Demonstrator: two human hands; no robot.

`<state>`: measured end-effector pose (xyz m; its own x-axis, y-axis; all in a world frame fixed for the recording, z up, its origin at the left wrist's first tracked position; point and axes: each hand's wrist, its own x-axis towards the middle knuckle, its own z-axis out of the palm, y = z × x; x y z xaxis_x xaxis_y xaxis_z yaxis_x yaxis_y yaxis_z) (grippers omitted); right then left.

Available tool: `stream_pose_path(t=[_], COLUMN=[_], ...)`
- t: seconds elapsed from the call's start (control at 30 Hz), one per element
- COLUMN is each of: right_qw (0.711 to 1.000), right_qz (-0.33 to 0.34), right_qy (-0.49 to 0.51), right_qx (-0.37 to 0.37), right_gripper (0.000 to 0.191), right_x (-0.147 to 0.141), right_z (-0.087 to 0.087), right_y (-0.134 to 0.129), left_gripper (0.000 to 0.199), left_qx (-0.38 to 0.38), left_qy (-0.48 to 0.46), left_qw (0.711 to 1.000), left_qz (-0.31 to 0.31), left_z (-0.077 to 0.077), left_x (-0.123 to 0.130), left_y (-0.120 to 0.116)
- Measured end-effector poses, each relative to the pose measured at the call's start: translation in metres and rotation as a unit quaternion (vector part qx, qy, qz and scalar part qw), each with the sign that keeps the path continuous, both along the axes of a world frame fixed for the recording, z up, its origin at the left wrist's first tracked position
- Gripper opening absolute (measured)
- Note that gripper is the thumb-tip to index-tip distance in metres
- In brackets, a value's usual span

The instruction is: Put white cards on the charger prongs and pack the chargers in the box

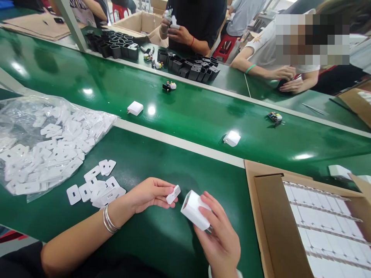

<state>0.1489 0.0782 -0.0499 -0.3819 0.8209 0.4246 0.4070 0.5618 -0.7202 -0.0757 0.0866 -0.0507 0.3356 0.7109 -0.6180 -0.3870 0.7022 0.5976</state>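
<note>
Between the thumb and fingers of my left hand (155, 195) is a small white end cap (173, 194) with a slot in it. My right hand (220, 227) grips a white charger housing (194, 208), tilted so that its open end faces the cap; metal prongs show at its other end. Cap and housing are close together but apart. Left of my left hand lies a loose pile of white end caps (98, 189) with rectangular slots. Behind it, a clear plastic bag (66, 135) is full of the same caps.
A cardboard box (275, 220) with rows of white chargers stands at the right. White chargers (135, 108) and circuit boards (169, 86) lie on the green belt (185, 112). Beyond it are black housings (191, 67) and co-workers' hands (181, 34). A pale rail (174, 141) edges my table.
</note>
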Motion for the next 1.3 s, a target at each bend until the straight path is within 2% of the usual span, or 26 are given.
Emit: stream_pose_path(t=[0.1,0.2,0.33,0.57,0.63,0.7,0.73,0.8,0.87,0.93,1.03,1.13,1.3], right_qw=[0.983,0.969,0.964,0.962,0.964,0.969,0.972,0.975,0.975,0.975,0.974,0.953,0.927], right_qz=[0.098,0.117,0.107,0.111,0.093,0.066,0.053,0.036,0.038,0.061,0.109,0.141,0.194], right_qy=[-0.134,-0.195,-0.215,-0.223,-0.218,-0.201,-0.187,-0.167,-0.176,-0.189,-0.198,-0.264,-0.315], right_qx=[0.075,0.093,0.114,0.114,0.117,0.125,0.133,0.141,0.131,0.105,0.025,-0.048,-0.067], right_gripper=[0.035,0.035,0.034,0.034,0.033,0.030,0.030,0.034,0.042,0.051,0.054,0.055,0.054], right_x=[-0.001,-0.010,-0.020,-0.025,-0.027,-0.029,-0.030,-0.030,-0.027,-0.020,-0.005,0.008,-0.004], right_z=[0.013,0.018,0.017,0.017,0.014,0.009,0.006,0.001,0.000,0.006,0.024,0.043,0.055], right_y=[0.007,0.009,0.006,0.008,0.007,0.004,0.002,-0.003,-0.007,-0.009,-0.004,0.006,0.013], left_gripper=[0.052,0.048,0.050,0.057,0.053,0.039,0.033,0.033,0.037,0.048,0.058,0.055,0.056], left_qx=[-0.010,-0.007,0.000,0.042,0.073,0.126,0.161,0.229,0.270,0.272,0.275,0.286,0.313], left_qy=[-0.018,0.004,0.045,0.091,0.117,0.166,0.197,0.259,0.300,0.308,0.294,0.286,0.274], left_qw=[0.999,1.000,0.999,0.994,0.990,0.978,0.966,0.938,0.915,0.911,0.915,0.911,0.889], left_qz=[-0.026,-0.016,-0.007,-0.036,-0.031,-0.030,-0.033,-0.037,-0.034,-0.028,-0.037,-0.084,-0.191], left_z=[-0.002,-0.003,-0.002,0.003,0.011,0.019,0.022,0.025,0.023,0.019,0.015,0.014,0.015], left_x=[0.001,0.003,0.003,0.004,0.008,0.015,0.018,0.023,0.026,0.025,0.019,0.014,0.012], left_y=[0.000,-0.001,-0.002,-0.003,-0.007,-0.014,-0.018,-0.026,-0.031,-0.033,-0.031,-0.028,-0.030])
